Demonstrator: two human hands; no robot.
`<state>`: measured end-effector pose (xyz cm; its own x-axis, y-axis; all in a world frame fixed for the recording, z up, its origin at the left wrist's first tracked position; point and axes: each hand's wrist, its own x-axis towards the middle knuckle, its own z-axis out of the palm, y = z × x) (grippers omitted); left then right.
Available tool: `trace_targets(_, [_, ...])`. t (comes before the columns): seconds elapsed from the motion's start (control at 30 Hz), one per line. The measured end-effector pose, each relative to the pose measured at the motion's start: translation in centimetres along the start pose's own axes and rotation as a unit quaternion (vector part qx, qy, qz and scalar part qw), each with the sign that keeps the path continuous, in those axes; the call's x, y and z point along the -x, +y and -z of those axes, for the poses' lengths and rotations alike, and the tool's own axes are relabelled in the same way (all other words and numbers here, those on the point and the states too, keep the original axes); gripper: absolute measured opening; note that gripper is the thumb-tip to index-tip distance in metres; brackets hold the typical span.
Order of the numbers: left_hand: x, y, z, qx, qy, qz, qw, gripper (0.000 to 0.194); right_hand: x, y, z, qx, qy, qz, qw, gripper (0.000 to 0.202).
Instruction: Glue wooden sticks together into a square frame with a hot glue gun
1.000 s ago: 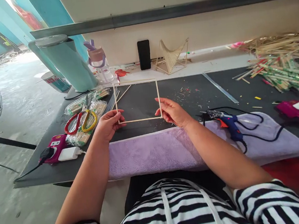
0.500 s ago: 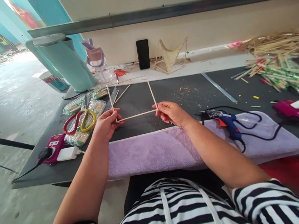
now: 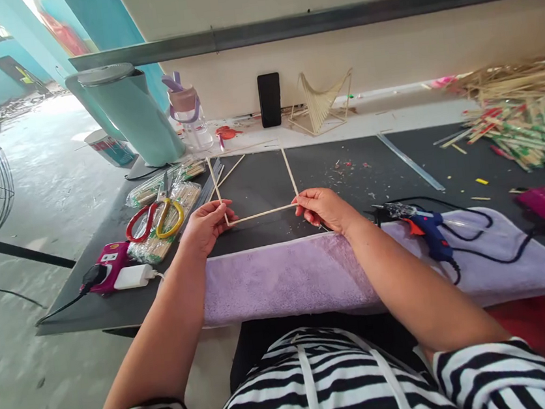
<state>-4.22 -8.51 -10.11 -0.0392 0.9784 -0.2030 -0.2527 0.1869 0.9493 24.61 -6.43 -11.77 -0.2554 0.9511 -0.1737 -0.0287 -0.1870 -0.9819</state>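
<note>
Between my hands is a frame of thin wooden sticks point(image 3: 264, 214), with one stick across the near side and one running away from me on each side. A thin stick also shows across the far end; I cannot tell whether it is joined. My left hand point(image 3: 210, 225) pinches the near left corner. At the near right corner, the fingertips of my right hand point(image 3: 322, 207) are closed on the frame. Beyond my left hand, loose sticks and grey strips point(image 3: 213, 178) lie on the dark table point(image 3: 344, 186). A purple towel point(image 3: 281, 279) lies under my forearms.
Red-and-yellow-handled scissors point(image 3: 156, 218) rest on bagged sticks at left, near a magenta power strip point(image 3: 112, 265). A blue glue gun point(image 3: 428, 233) with its cord lies right. Behind stand a teal jug point(image 3: 132, 115), bottle point(image 3: 188, 119), phone point(image 3: 270, 99) and stick model point(image 3: 323, 103). Stick piles point(image 3: 530, 129) lie far right.
The whole view has shifted slightly, so everything appears a little further right. Both hands keep their hold on the frame's near corners.
</note>
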Motion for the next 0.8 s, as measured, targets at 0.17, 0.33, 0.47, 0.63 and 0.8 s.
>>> trace_targets(0.17, [-0.2, 0.2, 0.1, -0.011, 0.011, 0.012, 1.000, 0.012, 0.1, 0.2, -0.4, 0.065, -0.031, 0.008, 0.997, 0.012])
trace_targets(0.33, [-0.3, 0.3, -0.1, -0.029, 0.012, 0.046, 0.998, 0.009, 0.1, 0.2, -0.5, 0.135, -0.034, 0.010, 0.990, 0.016])
trace_targets(0.47, [-0.6, 0.2, -0.1, -0.024, 0.021, 0.038, 0.999, 0.009, -0.3, 0.1, 0.1, 0.201, 0.038, 0.060, 0.977, 0.020])
trace_targets(0.63, [-0.9, 0.3, 0.2, -0.011, 0.035, 0.029, 0.999, 0.009, -1.1, 0.7, 0.3, 0.421, 0.085, 0.165, 0.888, 0.041])
trace_targets(0.8, [-1.0, 0.4, 0.4, 0.009, 0.051, 0.025, 0.998, 0.010, -0.9, 1.1, -0.1, 0.589, -0.004, 0.093, 0.803, 0.061])
